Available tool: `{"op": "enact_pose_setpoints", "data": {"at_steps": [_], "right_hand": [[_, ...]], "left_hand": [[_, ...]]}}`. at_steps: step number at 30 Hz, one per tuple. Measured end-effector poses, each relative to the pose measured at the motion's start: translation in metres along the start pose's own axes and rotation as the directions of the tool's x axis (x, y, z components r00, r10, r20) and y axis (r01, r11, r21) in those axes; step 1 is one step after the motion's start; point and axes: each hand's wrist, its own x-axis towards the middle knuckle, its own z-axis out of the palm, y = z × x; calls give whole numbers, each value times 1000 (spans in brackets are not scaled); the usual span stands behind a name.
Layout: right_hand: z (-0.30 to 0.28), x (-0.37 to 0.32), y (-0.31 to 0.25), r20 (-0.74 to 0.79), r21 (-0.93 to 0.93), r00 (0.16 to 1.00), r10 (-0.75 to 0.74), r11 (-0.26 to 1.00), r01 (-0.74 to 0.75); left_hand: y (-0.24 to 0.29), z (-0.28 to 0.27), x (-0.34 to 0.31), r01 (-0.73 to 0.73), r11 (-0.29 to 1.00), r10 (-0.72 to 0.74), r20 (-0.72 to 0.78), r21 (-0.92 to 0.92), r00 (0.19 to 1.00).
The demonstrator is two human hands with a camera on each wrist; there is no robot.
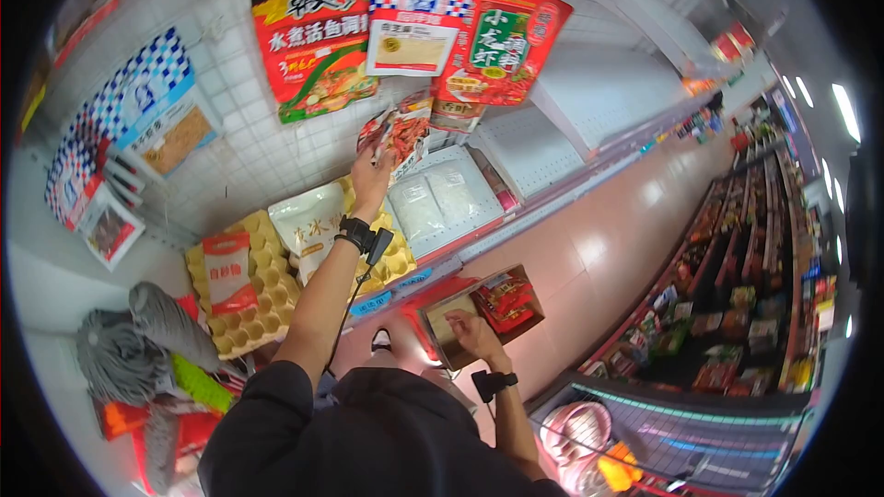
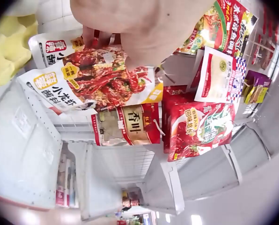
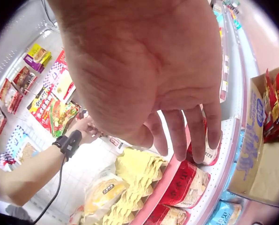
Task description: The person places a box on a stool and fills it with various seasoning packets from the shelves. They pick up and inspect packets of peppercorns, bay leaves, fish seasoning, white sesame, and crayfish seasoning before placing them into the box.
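In the head view my left hand grips crayfish seasoning packets in front of the white mesh display wall. The left wrist view shows the thumb over the front packet, with a second, similar packet behind it; the fingers are partly hidden. A red-edged bag of bay leaves hangs just below them. Lower down, my right hand is over a cardboard box that contains red packets. Its fingers hang loosely, holding nothing, in the right wrist view.
Above hang fish seasoning, a checked white packet and red seasoning bags. Yellow egg trays and clear bags occupy the shelf. Grey mops stand at lower left, and a wire cart at lower right.
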Motion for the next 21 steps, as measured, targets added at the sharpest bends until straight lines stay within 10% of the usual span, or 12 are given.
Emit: {"op": "enact_pose_setpoints", "data": {"at_steps": [2,10,14,16,18,21], "right_hand": [[-12,-1,-22,-4,-54,1000,17,998,-17],[-26,17,-52,-108,22,994,-15,1000,18],[-29,29,-46,-401,-15,905,-143,989,149],[-38,24,-57,-361,503,930,-70,825,257],[-46,6,-54,-248,684,964,-100,687,247],[-54,-19,-81,-57,922,984,-170,370,118]], "left_hand": [[-6,0,5,196,946,-212,35,259,977],[57,-47,-22,-116,980,89,164,164,982],[142,-96,-50,154,949,-39,383,-276,923],[173,-109,-61,277,878,-80,451,-391,889],[201,-112,-75,511,641,-174,539,-573,824],[209,-106,-92,478,642,-165,501,-600,850]]}}
